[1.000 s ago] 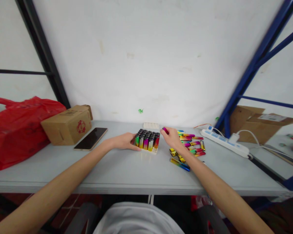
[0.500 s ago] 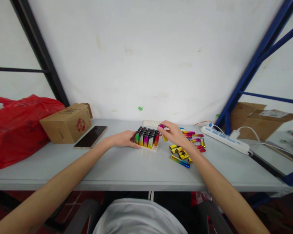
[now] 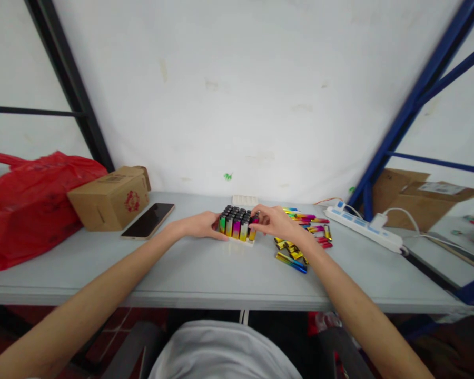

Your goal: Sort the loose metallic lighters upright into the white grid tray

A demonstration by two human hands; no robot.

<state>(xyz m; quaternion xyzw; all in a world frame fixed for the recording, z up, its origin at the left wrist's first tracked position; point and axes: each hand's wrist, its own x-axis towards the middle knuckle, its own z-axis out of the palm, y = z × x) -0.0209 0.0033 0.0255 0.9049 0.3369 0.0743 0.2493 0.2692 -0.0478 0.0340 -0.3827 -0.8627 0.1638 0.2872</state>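
Upright lighters [image 3: 236, 227] with black tops and shiny coloured bodies stand packed in rows in a white tray [image 3: 243, 241] at the middle of the table. My left hand [image 3: 203, 225] grips the tray's left end, thumb along the front and the other fingers behind. At the right front corner, my right hand [image 3: 274, 222] pinches a purple-and-yellow lighter [image 3: 253, 233], which is upright among the others; whether its base touches the tray I cannot tell. Loose lighters [image 3: 292, 261] in yellow, blue, red and purple lie in a pile beside my right forearm.
Behind the lighters, another white tray [image 3: 245, 200] lies by the wall. A phone [image 3: 149, 220], a cardboard box [image 3: 110, 199] and a red plastic bag [image 3: 43, 195] are on the left. To the right lie a white power strip [image 3: 365, 227] with cables and flattened cardboard [image 3: 411, 202].
My right hand has moved left with the lighter, from just right of the tray to its right front corner, and the lighter is now upright. My left hand stays in place.
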